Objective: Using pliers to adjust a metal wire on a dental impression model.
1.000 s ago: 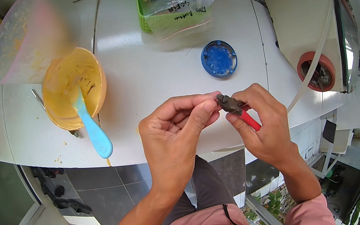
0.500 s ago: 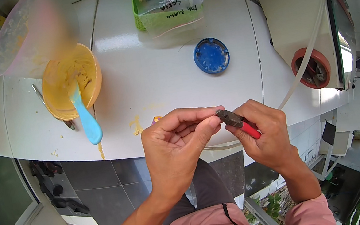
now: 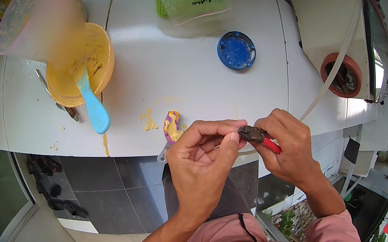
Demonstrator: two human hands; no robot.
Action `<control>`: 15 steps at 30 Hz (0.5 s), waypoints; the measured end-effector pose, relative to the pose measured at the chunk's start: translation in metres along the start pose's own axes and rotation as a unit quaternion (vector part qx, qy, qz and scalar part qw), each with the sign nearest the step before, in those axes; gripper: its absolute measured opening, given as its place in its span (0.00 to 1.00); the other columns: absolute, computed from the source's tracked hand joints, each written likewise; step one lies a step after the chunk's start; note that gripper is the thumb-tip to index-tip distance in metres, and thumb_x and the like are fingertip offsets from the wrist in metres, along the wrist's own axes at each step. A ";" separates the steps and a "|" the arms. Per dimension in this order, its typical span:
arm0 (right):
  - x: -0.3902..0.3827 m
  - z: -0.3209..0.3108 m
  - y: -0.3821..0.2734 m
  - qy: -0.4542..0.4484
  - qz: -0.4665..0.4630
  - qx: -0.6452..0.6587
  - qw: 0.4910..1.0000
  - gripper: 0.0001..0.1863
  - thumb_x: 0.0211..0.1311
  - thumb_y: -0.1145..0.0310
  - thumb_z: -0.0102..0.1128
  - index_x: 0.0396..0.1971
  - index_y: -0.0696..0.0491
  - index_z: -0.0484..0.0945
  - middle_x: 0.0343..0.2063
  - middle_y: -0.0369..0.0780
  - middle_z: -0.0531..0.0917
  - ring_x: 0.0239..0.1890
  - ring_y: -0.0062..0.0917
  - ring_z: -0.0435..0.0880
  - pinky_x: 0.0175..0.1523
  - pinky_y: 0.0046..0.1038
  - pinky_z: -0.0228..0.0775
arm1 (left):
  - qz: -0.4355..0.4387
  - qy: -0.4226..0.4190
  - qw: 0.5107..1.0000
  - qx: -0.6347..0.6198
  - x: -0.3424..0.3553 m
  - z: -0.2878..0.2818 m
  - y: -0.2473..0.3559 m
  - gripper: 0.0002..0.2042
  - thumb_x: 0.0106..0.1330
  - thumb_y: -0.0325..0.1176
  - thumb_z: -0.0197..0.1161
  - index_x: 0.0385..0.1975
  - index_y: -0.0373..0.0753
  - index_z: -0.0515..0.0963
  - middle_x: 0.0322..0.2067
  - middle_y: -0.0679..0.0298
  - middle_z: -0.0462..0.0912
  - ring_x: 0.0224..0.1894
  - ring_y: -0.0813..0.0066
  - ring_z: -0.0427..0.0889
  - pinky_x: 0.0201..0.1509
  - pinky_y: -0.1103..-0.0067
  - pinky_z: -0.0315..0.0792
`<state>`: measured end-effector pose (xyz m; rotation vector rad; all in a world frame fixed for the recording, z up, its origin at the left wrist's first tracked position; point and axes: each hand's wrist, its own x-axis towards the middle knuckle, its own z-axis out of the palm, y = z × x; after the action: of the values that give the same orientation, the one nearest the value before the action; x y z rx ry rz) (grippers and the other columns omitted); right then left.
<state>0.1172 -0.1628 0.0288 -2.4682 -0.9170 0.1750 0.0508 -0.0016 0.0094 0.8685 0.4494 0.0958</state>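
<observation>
My right hand [image 3: 287, 144] is closed around pliers [image 3: 254, 134] with red handles and dark metal jaws. The jaws point left, toward the fingertips of my left hand [image 3: 197, 169]. Thumb and forefinger of that hand are pinched together right at the jaw tips; what lies between them is too small to make out. Just beyond my left hand, at the counter's front edge, rests a purple and yellow curved piece [image 3: 172, 126] with a holed metal handle, resembling a dental impression tray. My left hand partly covers it.
An orange mixing bowl [image 3: 106, 69] with yellow paste and a blue spatula [image 3: 94, 107] stands left, beside a knife-like tool [image 3: 59, 100]. A translucent pink container [image 3: 42, 28] overlaps the bowl. Farther off are a blue round lid [image 3: 237, 51] and a green basket [image 3: 162, 8] with plastic bags.
The view has shifted, so the counter's things sit higher and mostly farther right. More of the purple and yellow piece shows. The pliers' jaws have turned slightly; both hands keep their grip.
</observation>
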 end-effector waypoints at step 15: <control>-0.027 0.001 0.018 -0.030 -0.013 0.039 0.999 0.13 0.38 0.75 0.73 0.27 0.54 0.78 0.19 0.37 0.73 0.20 0.31 0.74 0.24 0.31 0.63 | -0.052 0.025 0.997 -0.060 -0.032 0.005 -0.027 0.05 0.66 0.18 0.61 0.39 0.26 0.77 0.44 0.43 0.83 0.46 0.70 0.84 0.52 0.76 0.82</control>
<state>0.1063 -0.1915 0.0182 -2.3895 -0.9500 0.2721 0.0216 -0.0303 0.0026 0.7250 0.5290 0.0478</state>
